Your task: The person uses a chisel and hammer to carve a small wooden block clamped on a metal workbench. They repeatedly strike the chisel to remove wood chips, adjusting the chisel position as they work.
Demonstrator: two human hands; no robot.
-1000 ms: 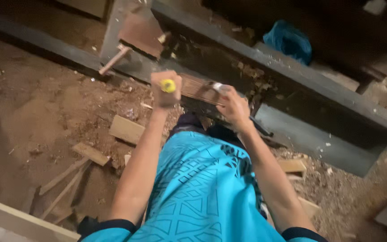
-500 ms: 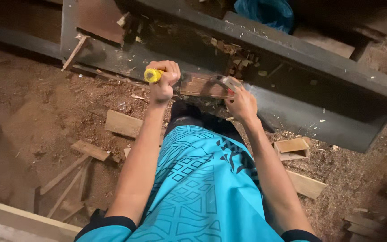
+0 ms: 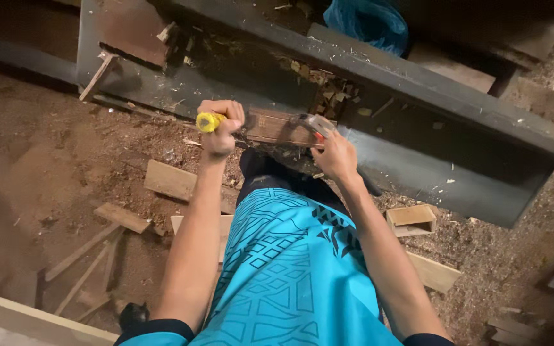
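My left hand [image 3: 220, 126] is closed around a tool with a yellow handle [image 3: 208, 122], its working end against the left end of a small brown wooden block [image 3: 276, 127]. My right hand [image 3: 332, 152] grips a metal hammer [image 3: 313, 123] whose head rests at the block's right end. The block lies on the edge of a dark grey workbench beam [image 3: 418, 83], above my knees. My turquoise patterned shirt fills the lower middle of the head view.
Wood offcuts [image 3: 173, 181] and thin strips [image 3: 81, 251] lie on the sawdust-covered floor at left. A small open wooden box [image 3: 410, 219] sits at right, a pale plank [image 3: 33, 319] at bottom left, and a blue bag [image 3: 370, 22] behind the bench.
The view has tilted downward, so the bench and block appear lower and nearer. Both hands stay at the block; the yellow-handled tool has swung from upright to pointing sideways at the block.
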